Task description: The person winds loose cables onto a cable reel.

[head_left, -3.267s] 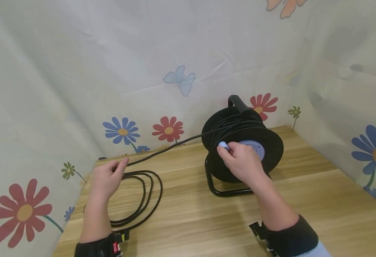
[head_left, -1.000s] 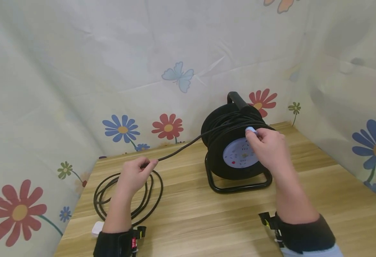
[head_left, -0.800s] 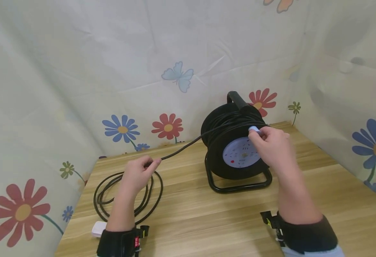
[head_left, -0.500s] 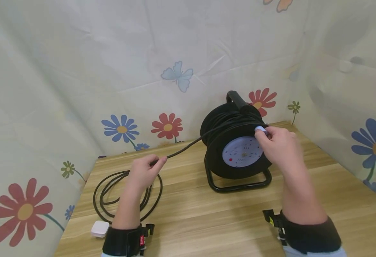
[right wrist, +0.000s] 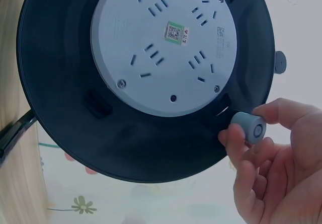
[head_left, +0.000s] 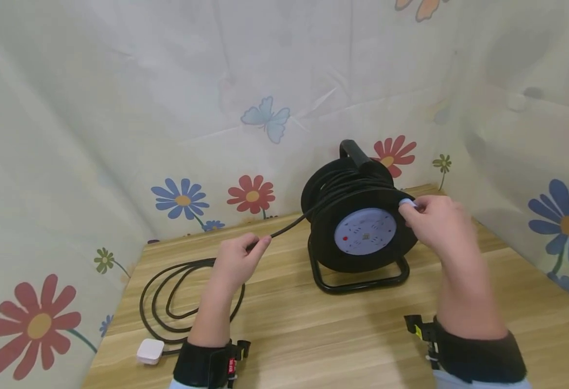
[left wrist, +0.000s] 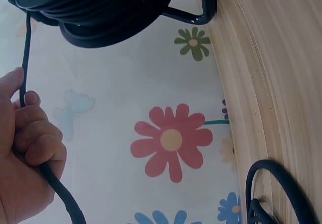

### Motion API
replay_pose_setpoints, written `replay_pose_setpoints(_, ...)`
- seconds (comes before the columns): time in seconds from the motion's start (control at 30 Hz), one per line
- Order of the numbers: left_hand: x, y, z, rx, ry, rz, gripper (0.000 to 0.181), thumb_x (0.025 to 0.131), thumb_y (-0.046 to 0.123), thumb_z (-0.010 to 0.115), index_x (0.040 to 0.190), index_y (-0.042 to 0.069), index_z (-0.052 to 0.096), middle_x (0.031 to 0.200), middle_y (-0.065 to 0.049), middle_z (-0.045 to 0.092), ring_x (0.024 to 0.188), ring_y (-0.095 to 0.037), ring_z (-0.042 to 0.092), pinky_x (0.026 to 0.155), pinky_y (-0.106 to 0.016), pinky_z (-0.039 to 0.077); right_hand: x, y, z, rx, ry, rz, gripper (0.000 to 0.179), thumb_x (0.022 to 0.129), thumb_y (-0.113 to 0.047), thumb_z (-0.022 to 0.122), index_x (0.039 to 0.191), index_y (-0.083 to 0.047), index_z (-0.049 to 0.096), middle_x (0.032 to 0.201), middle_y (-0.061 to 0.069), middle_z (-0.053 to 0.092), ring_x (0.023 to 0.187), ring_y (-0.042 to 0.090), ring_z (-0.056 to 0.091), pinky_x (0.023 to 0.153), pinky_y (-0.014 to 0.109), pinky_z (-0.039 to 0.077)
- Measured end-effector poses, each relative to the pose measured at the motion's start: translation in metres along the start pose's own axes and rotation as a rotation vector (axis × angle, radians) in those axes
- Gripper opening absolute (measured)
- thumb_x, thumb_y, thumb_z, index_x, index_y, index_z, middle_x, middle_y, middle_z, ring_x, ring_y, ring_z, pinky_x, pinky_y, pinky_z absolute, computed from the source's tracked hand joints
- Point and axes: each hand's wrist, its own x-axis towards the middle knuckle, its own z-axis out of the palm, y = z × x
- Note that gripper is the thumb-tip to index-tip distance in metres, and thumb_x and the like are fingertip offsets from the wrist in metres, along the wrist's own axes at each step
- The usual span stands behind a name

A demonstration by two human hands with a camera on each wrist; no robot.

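Observation:
A black cable reel (head_left: pixel 352 216) with a pale socket panel (right wrist: pixel 166 48) stands upright on its tubular frame at the right of the table. My right hand (head_left: pixel 437 224) pinches the light blue-grey crank knob (right wrist: pixel 249 127) near the rim of the reel's front disc, thumb and fingers around it. To the left, my left hand (head_left: pixel 238 259) grips the black cable (head_left: pixel 289 226), which runs up from the fist to the wound drum. In the left wrist view the cable (left wrist: pixel 63 194) passes through the curled fingers and out below the palm.
Loose cable loops (head_left: pixel 155 302) lie on the wooden table (head_left: pixel 313 335) at the left, ending in a white plug (head_left: pixel 150 351). A flower-printed curtain (head_left: pixel 192 135) stands behind and at both sides, close behind the reel.
The right hand has carried the knob from the disc's left side over the top to its right, turning the reel. The left hand has moved right towards the reel, still gripping the cable.

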Motion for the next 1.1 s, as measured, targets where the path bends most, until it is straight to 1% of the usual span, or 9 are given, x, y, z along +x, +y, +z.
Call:
replay_pose_setpoints(0.1,0.002,0.002,0.007,0.007,0.009,0.021,0.039,0.095,0.054,0.051,0.071,0.024,0.056,0.052,0.005,0.039,0.045,-0.013,0.036,0.044,-0.030,0.032,-0.001,0.004,-0.002,-0.021,-0.004,-0.002,0.052,0.095,-0.053,0.043,0.105,-0.005,0.063,0.091,0.012,0.064,0.078,0.031,0.052,0.055,0.040,0.041)
replay_pose_setpoints(0.2,0.004,0.005,0.013,0.006,0.007,0.038,0.038,0.096,0.052,0.051,0.071,0.023,0.055,0.052,0.005,0.039,0.045,-0.013,0.036,0.044,-0.029,0.032,-0.001,0.008,-0.004,-0.039,-0.037,-0.008,0.050,0.095,-0.053,0.043,0.098,-0.009,0.067,0.085,0.007,0.066,0.077,0.029,0.053,0.055,0.040,0.042)
replay_pose_setpoints(0.33,0.005,0.011,0.019,-0.006,0.002,0.063,0.038,0.097,0.051,0.050,0.071,0.023,0.055,0.051,0.005,0.038,0.043,-0.013,0.035,0.043,-0.029,0.031,-0.001,0.014,-0.006,-0.047,-0.126,0.016,0.050,0.096,-0.052,0.041,0.091,-0.011,0.069,0.076,0.003,0.066,0.076,0.027,0.054,0.057,0.041,0.041)
replay_pose_setpoints(0.47,0.008,0.017,0.025,-0.016,-0.006,0.087,0.039,0.099,0.050,0.047,0.071,0.022,0.052,0.051,0.004,0.037,0.042,-0.014,0.033,0.042,-0.029,0.029,0.001,0.020,-0.005,-0.031,-0.234,0.058,0.048,0.098,-0.048,0.042,0.087,-0.009,0.067,0.073,0.006,0.062,0.072,0.026,0.053,0.061,0.041,0.040)
replay_pose_setpoints(0.57,0.010,0.019,0.030,-0.022,-0.025,0.105,0.040,0.100,0.048,0.044,0.071,0.021,0.048,0.052,0.003,0.037,0.044,-0.014,0.033,0.043,-0.029,0.030,0.002,0.024,-0.003,-0.037,-0.293,0.056,0.046,0.100,-0.043,0.041,0.083,-0.009,0.066,0.071,0.007,0.059,0.067,0.024,0.052,0.061,0.040,0.040)
replay_pose_setpoints(0.7,0.013,0.022,0.037,-0.013,-0.046,0.128,0.038,0.102,0.044,0.041,0.073,0.020,0.047,0.056,0.002,0.038,0.049,-0.014,0.036,0.047,-0.029,0.034,0.003,0.030,0.000,-0.058,-0.336,0.029,0.044,0.101,-0.038,0.041,0.080,-0.008,0.065,0.069,0.006,0.058,0.062,0.022,0.051,0.060,0.038,0.041)
replay_pose_setpoints(0.8,0.014,0.026,0.040,-0.021,-0.052,0.153,0.036,0.104,0.039,0.041,0.076,0.018,0.048,0.059,0.001,0.039,0.052,-0.014,0.037,0.049,-0.030,0.036,0.004,0.034,0.001,-0.055,-0.367,0.026,0.043,0.101,-0.036,0.042,0.082,-0.006,0.065,0.068,0.006,0.058,0.060,0.021,0.051,0.060,0.037,0.042)
replay_pose_setpoints(0.93,0.016,0.032,0.044,-0.045,-0.055,0.188,0.030,0.105,0.034,0.040,0.082,0.017,0.051,0.064,0.002,0.041,0.056,-0.014,0.039,0.053,-0.031,0.038,0.005,0.038,0.002,-0.024,-0.404,0.014,0.041,0.101,-0.034,0.043,0.086,-0.003,0.064,0.069,0.005,0.060,0.062,0.021,0.052,0.058,0.035,0.044)
replay_pose_setpoints(1.1,0.019,0.040,0.050,-0.058,-0.047,0.225,0.025,0.105,0.031,0.039,0.089,0.018,0.053,0.068,0.003,0.042,0.060,-0.011,0.040,0.055,-0.031,0.040,0.008,0.045,0.007,0.011,-0.446,0.005,0.041,0.100,-0.033,0.045,0.082,-0.002,0.066,0.071,0.004,0.062,0.063,0.022,0.054,0.056,0.034,0.046)
